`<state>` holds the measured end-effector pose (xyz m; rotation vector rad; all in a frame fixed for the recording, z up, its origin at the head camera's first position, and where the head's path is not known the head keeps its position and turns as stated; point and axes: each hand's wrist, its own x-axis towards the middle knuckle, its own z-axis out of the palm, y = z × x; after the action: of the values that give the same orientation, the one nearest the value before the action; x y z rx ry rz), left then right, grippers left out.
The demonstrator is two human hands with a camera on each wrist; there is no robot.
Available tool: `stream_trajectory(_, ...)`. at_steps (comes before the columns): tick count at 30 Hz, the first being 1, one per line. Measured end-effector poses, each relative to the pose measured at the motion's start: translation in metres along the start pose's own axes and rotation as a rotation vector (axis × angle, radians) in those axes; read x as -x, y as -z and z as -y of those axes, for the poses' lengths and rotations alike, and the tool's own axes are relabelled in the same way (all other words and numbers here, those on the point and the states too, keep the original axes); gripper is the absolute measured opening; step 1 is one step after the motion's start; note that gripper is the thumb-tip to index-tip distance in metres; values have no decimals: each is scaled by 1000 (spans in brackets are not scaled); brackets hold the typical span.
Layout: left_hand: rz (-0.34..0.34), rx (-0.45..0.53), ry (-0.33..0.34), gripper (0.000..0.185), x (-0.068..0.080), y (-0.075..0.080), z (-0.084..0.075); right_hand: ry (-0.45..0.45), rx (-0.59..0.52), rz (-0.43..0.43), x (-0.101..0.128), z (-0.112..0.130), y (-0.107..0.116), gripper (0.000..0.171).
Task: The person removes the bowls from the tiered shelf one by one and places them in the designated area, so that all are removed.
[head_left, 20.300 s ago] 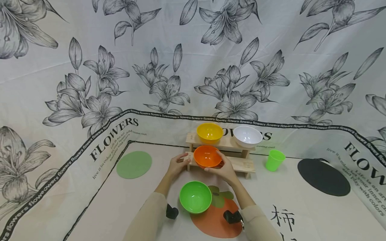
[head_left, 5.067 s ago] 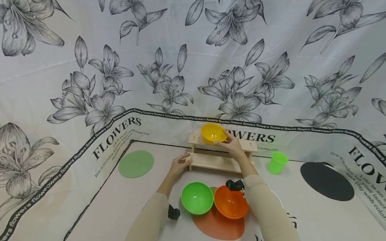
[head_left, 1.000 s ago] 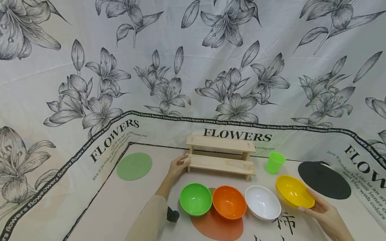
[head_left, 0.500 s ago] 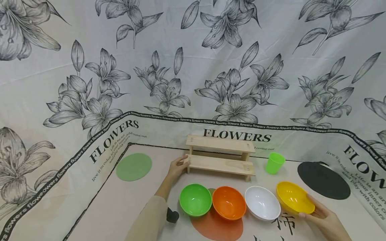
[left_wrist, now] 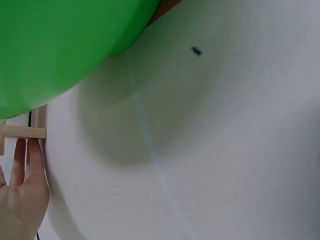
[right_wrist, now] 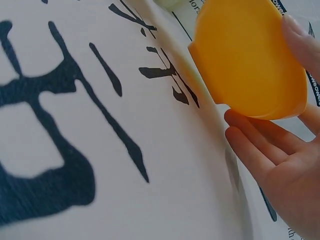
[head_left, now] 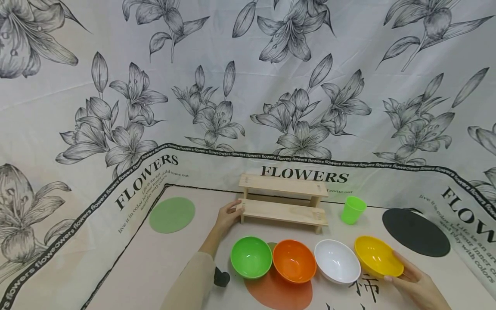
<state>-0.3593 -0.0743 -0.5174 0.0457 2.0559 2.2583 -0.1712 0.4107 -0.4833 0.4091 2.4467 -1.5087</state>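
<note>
My right hand (head_left: 416,282) grips the yellow bowl (head_left: 377,255) at its right rim, thumb near the front and fingers beneath. In the right wrist view the yellow bowl (right_wrist: 245,55) shows its underside, tilted; whether its foot touches the cloth I cannot tell. To its left, a white bowl (head_left: 337,261), an orange bowl (head_left: 294,261) and a green bowl (head_left: 252,257) stand in a row, mouths up. My left hand (head_left: 227,214) holds the left end of the lower plank of a two-tier wooden stand (head_left: 280,211); its fingertips are partly hidden in the left wrist view.
Right of the stand is a green cup (head_left: 353,210). A dark oval (head_left: 416,231) lies at the right and a pale green circle (head_left: 172,215) at the left. A flower-print cloth (head_left: 217,129) rises behind the stand.
Over twenty seconds the orange, white and yellow bowls have left the stand for the row in front. In the last second the yellow bowl has come down slightly. My left hand stays put.
</note>
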Motion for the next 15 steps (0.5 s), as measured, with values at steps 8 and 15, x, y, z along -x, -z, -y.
stream_trajectory(8, 7, 14, -16, 49, 0, -1, 1, 2, 34, 4, -2, -8, 2, 100)
stream_trajectory(15, -5, 19, -15, 49, 2, -2, -2, -38, 40, -16, -5, -12, 4, 99)
